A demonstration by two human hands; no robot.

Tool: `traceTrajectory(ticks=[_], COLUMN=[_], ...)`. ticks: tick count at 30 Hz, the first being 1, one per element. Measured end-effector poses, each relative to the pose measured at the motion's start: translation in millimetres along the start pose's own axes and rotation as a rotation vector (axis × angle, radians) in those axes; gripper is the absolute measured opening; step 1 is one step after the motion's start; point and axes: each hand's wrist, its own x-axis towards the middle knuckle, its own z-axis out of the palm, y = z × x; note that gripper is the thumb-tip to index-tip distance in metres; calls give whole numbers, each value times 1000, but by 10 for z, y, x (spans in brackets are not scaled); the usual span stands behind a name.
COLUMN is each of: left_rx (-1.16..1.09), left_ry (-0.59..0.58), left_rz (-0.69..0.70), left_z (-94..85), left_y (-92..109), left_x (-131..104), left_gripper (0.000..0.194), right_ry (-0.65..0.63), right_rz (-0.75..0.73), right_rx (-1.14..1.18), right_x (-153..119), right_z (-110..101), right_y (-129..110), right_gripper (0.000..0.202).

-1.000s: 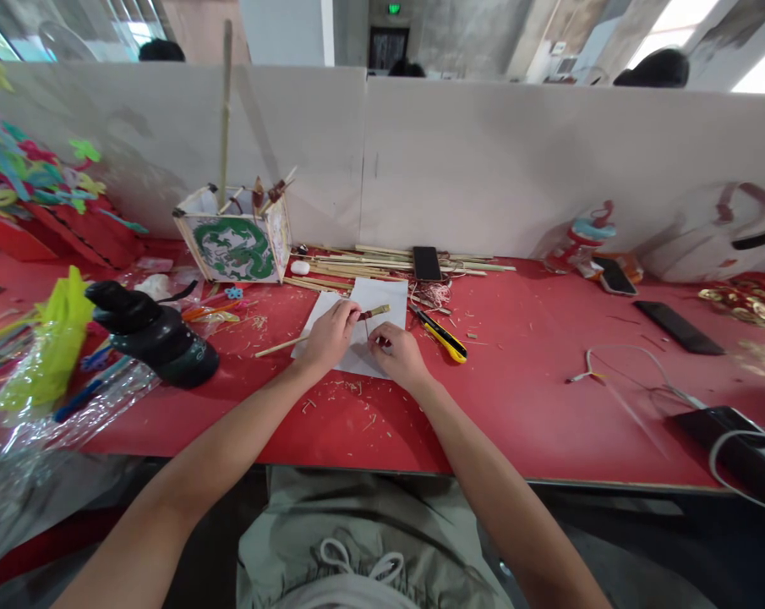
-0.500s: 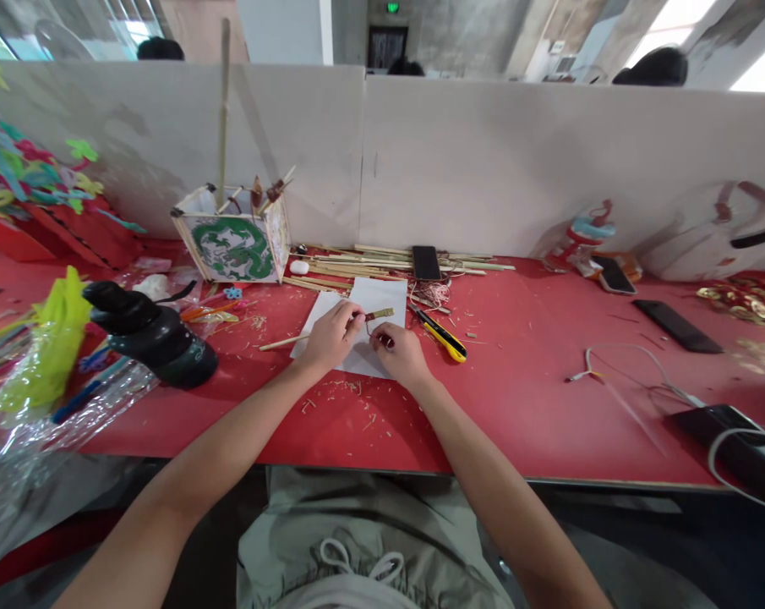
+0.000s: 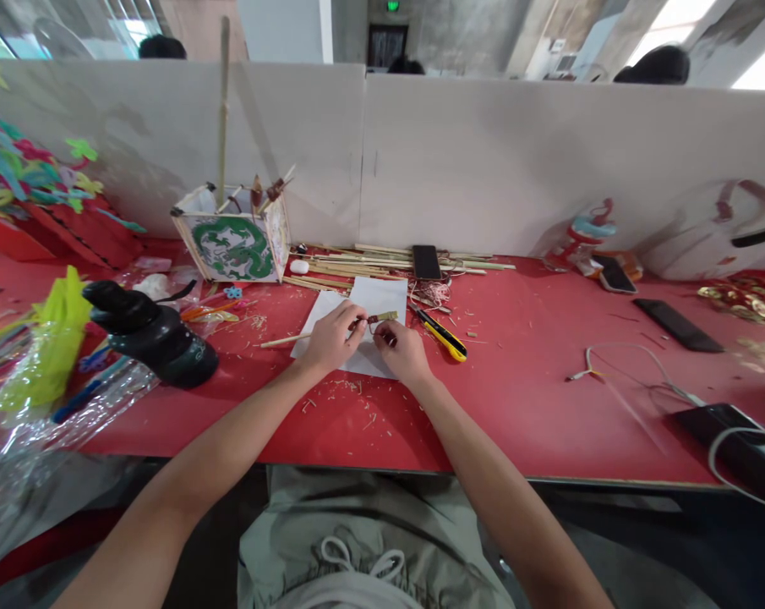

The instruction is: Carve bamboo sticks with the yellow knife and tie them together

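Observation:
My left hand (image 3: pixel 332 340) is closed around a thin bamboo stick (image 3: pixel 281 342), which runs out to its left and shows a short pale end (image 3: pixel 389 315) on the right. Dark brown cord (image 3: pixel 373 320) is wrapped around the stick near that end. My right hand (image 3: pixel 403 348) is just right of it, thumb and fingers pinched together, with a thin strand of the cord leading to them. Beneath both hands lie white paper sheets (image 3: pixel 382 294). A yellow and black utility knife (image 3: pixel 444 336) rests to the right of the paper.
Bamboo strips (image 3: pixel 331 269) and a phone (image 3: pixel 426 263) lie behind the paper. A lantern with a green dragon (image 3: pixel 233 248) stands back left, near a black bottle (image 3: pixel 160 342). Wood shavings litter the red table (image 3: pixel 515 389). A power bank with cables (image 3: pixel 730 440) sits right.
The stick and its wrapped end have shifted slightly to the right. My right fingers have moved slightly right and tilted, still close to the cord.

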Motion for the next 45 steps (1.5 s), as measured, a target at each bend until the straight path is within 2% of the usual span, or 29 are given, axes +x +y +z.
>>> traceTrajectory(ticks=[6, 13, 21, 28, 39, 45], left_rx=[-15, -44, -74, -68, -56, 64], left_ry=[0, -65, -194, -220, -221, -235], left_rz=[-32, 17, 66, 33, 25, 41], left_z=[-23, -44, -73, -54, -11, 38], left_y=[25, 27, 77, 60, -10, -59], left_x=[-13, -25, -7, -10, -7, -22], left_gripper=[13, 19, 20, 24, 19, 19], right_ry=[41, -17, -25, -79, -151, -149], right_rz=[75, 251, 388, 371, 346, 181], right_rx=[167, 751, 1033, 1062, 1021, 784], right_x=[29, 65, 51, 58, 39, 42], right_z=[25, -10, -155, -164, -231, -226], right_y=[40, 48, -23, -5, -24, -11], right_gripper=[10, 22, 29, 27, 17, 21])
